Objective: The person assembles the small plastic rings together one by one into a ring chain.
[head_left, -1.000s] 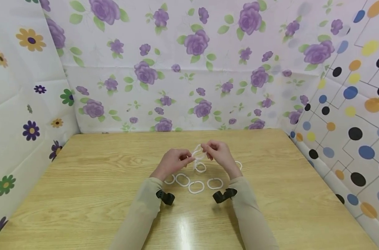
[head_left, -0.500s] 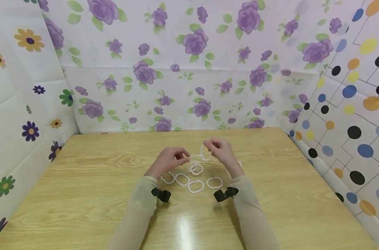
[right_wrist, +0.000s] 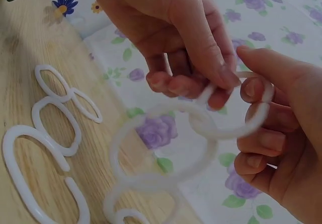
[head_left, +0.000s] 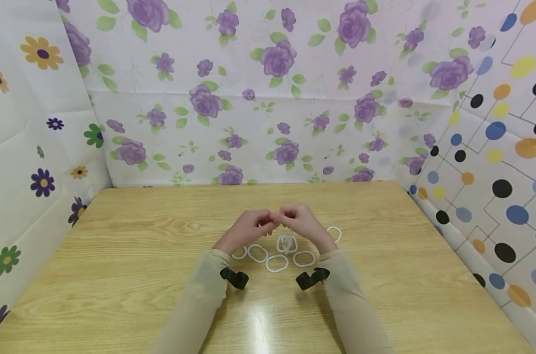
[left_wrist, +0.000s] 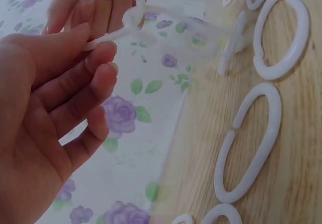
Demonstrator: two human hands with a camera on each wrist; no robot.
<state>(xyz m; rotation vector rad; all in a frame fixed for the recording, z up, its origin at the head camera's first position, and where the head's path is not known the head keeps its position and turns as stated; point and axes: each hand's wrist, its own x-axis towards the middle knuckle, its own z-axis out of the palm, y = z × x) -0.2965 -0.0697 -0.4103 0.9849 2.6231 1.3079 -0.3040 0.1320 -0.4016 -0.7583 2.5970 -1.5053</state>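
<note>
Both hands meet over the middle of the table. My left hand [head_left: 248,229] pinches a white plastic chain link [left_wrist: 140,5] between thumb and index finger. The fingers of my right hand [right_wrist: 287,128] hold the other side of this same link, which has a gap in its oval. From it hangs a short chain of linked white rings [right_wrist: 116,153], blurred in the wrist views, its lower end close over the table. In the head view the fingertips hide the held link.
Several loose white links lie on the wooden table [head_left: 117,275], among them one open link [left_wrist: 274,118] nearest the arms and one link [head_left: 340,235] by the right wrist. A flowered cloth [head_left: 250,128] stands behind the table's far edge.
The hands were together, then parted, with the right hand lifting a link and the left fingers off it. Now they have come together again on a link, and the chain hangs below them.
</note>
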